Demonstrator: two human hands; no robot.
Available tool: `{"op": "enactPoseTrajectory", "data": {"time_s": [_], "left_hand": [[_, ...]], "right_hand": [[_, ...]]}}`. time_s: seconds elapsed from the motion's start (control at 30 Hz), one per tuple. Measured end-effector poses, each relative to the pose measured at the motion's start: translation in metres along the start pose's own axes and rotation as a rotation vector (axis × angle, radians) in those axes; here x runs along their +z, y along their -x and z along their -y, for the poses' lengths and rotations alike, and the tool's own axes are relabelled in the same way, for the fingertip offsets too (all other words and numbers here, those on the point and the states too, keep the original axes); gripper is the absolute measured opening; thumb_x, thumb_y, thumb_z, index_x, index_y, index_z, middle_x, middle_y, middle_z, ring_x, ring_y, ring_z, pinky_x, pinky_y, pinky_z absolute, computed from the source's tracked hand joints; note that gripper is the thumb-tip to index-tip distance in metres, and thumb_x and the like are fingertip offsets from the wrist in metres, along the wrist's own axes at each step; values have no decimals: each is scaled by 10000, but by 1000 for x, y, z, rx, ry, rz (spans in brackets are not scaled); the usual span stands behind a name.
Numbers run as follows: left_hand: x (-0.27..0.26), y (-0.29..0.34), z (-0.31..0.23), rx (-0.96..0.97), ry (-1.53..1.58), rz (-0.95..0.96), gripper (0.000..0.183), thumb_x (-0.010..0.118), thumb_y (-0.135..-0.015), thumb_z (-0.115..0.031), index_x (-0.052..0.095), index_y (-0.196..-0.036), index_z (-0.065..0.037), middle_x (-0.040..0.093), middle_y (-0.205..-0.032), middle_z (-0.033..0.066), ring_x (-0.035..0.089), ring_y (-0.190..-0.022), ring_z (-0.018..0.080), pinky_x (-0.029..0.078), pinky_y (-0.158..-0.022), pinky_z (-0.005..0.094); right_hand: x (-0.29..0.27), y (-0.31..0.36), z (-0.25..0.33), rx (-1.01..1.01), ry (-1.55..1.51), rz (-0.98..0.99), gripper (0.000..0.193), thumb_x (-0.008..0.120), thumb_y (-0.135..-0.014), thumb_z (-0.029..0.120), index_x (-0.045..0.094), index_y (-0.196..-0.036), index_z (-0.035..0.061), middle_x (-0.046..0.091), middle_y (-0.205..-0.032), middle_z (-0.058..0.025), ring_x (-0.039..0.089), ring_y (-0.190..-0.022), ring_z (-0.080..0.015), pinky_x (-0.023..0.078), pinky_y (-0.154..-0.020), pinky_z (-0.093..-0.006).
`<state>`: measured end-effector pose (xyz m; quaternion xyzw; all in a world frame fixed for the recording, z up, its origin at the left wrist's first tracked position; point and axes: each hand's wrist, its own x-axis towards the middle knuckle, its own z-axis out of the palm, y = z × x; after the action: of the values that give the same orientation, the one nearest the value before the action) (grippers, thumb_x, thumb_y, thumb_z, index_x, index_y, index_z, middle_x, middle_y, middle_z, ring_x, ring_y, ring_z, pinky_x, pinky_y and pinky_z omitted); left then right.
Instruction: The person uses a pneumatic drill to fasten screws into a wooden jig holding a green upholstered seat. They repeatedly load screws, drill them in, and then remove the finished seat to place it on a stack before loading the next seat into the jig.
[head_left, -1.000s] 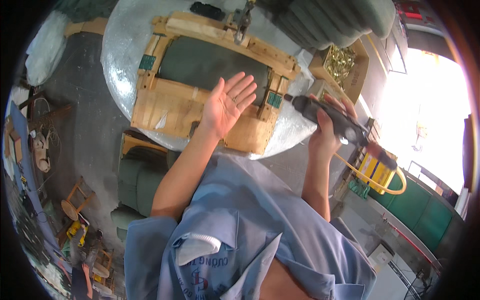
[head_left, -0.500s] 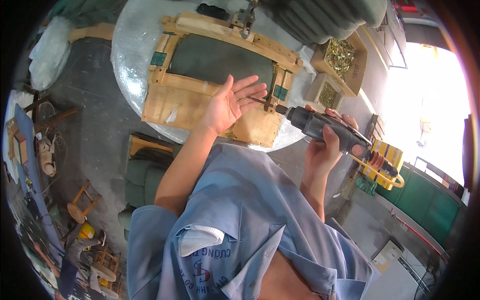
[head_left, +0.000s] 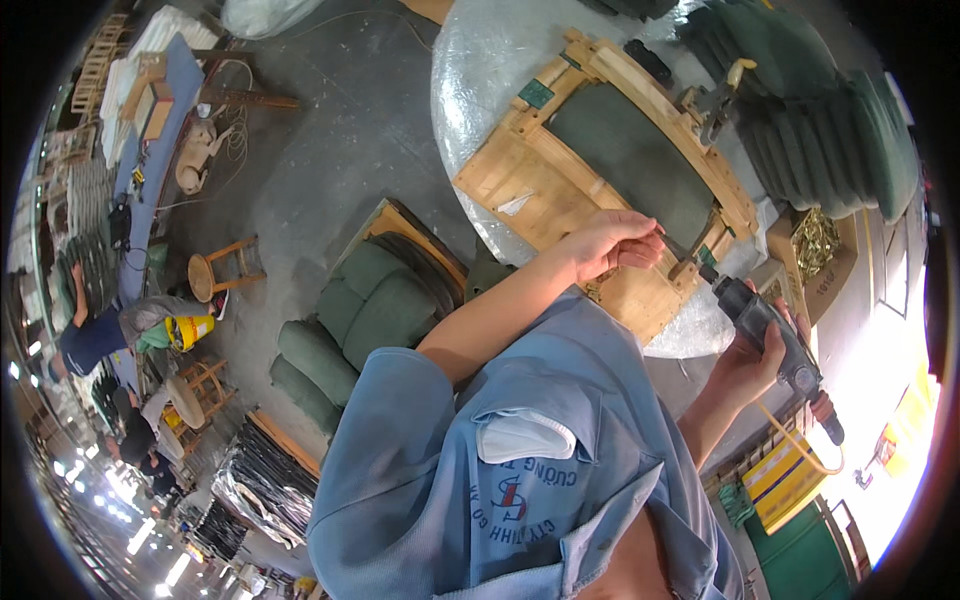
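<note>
In the head view, the left hand (head_left: 612, 245) has its fingertips pressed together at the drill bit's tip, pinching what I cannot tell, while the right hand (head_left: 745, 370) grips the power drill (head_left: 760, 322) by the surface's (head_left: 462, 95) near right edge.

A dark power drill (head_left: 744, 304) slants toward the right side of a pale wooden jig (head_left: 555, 200) — grey-green pad (head_left: 640, 150) framed inside.
</note>
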<state>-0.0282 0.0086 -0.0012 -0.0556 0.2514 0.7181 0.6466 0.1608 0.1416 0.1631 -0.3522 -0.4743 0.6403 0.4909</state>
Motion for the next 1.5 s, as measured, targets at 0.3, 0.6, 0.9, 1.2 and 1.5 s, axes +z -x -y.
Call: {"op": "enactPoseTrajectory", "data": {"time_s": [0.3,0.6,0.9,1.2,1.5], "left_hand": [[3,6,-14,22,-212,15,220,680,-1041,-134,687,-1174,41,739,-959,101,741,-825,177,647,-782,338],[11,6,-16,-54,-531,109,153,725,-1014,-122,737,-1053,25,743,-862,97,724,-734,159,619,-684,314],[30,-9,2,112,-722,73,131,727,-1012,-106,750,-1030,22,743,-840,43,678,-706,80,527,-640,230],[41,-21,-5,111,-824,33,146,746,-1000,-114,756,-1035,27,739,-832,39,679,-739,78,552,-670,242],[-3,-85,-4,288,-449,-400,211,805,-960,-168,750,-1043,18,747,-848,74,719,-722,137,606,-676,264]], "right_hand": [[-6,-7,5,50,-80,53,519,684,-873,8,495,-1349,92,696,-1168,-153,650,-1208,-290,519,-1088,-707],[-25,-21,19,210,-71,-66,501,711,-875,41,513,-1334,76,660,-1170,-164,704,-1086,-325,643,-967,-555],[-65,-68,-4,499,-76,-163,368,666,-949,146,576,-1305,132,689,-1167,-125,737,-1013,-280,687,-804,-519],[-77,-85,-24,601,-158,-203,339,654,-971,142,581,-1302,138,710,-1133,-117,747,-991,-278,687,-790,-522],[-54,-105,-37,101,170,-247,473,688,-864,13,547,-1311,74,665,-1150,-128,673,-1083,-242,591,-909,-391]]}}
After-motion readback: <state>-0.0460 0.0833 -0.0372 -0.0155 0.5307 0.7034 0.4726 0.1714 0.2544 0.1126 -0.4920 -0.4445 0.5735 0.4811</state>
